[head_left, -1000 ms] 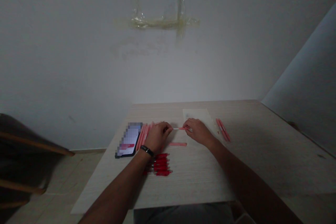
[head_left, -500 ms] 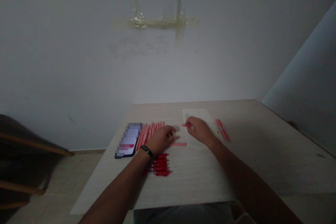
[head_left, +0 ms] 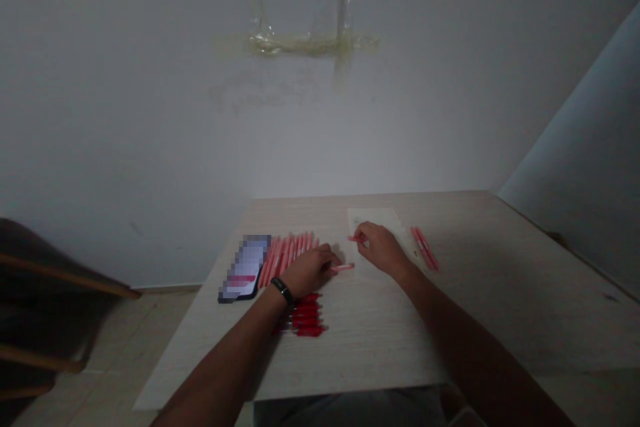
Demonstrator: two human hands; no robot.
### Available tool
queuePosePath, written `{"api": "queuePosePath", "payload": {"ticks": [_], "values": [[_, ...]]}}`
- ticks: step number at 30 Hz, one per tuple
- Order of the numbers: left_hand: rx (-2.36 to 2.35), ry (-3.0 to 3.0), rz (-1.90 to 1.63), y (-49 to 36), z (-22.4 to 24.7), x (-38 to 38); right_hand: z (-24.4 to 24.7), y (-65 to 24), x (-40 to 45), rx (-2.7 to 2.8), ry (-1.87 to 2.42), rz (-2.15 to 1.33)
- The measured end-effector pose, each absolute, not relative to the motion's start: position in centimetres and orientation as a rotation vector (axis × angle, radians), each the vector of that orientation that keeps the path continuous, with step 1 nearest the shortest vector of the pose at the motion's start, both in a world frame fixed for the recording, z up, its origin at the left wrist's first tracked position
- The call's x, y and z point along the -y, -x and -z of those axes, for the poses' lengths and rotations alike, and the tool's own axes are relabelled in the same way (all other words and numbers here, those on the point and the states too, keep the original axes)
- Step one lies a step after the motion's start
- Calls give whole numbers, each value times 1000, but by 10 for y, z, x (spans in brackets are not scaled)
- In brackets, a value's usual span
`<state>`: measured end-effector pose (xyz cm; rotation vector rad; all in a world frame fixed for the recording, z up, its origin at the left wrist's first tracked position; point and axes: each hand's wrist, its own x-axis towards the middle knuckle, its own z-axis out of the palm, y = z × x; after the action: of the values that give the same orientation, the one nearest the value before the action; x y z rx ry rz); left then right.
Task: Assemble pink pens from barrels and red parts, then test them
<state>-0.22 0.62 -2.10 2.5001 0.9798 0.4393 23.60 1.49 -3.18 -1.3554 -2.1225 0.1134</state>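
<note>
My left hand (head_left: 316, 268) is closed with its fingertips on a pink pen (head_left: 345, 267), whose free end points right. With thumb and fingers pinched, my right hand (head_left: 381, 245) grips a second slim pink pen (head_left: 353, 238); only its short left end shows. The right hand is over a white sheet (head_left: 373, 215). A row of several pink pens (head_left: 283, 257) lies beyond my left wrist. Several red click pens (head_left: 309, 320) lie nearer me, partly covered by the left wrist and forearm.
A phone (head_left: 245, 267) with a blurred screen lies left of the pink row. Two pink-red pens (head_left: 425, 248) rest on the table (head_left: 380, 353) to the right. A wall (head_left: 320, 140) with old tape stands behind. A dark chair-like frame (head_left: 45, 307) is at the left.
My left hand has come down onto the pink pen lying by it and taken hold, tilting its right end slightly upward. My right hand has barely moved and still pinches its pink pen.
</note>
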Motion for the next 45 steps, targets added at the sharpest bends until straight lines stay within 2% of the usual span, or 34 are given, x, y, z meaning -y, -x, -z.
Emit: {"api": "queuePosePath", "payload": {"ticks": [7, 13, 30, 45], "values": [[-1292, -2341, -637, 5, 14, -7, 36, -240, -18, 2098, 1379, -103], [-1346, -2338, -728, 7, 15, -9, 33, -240, -17, 2106, 1402, -83], [-1404, -2383, -712, 9, 14, -10, 32, -245, -18, 2117, 1396, 15], [-1378, -2440, -696, 13, 22, -15, 31, -236, -15, 2172, 1212, -65]]}}
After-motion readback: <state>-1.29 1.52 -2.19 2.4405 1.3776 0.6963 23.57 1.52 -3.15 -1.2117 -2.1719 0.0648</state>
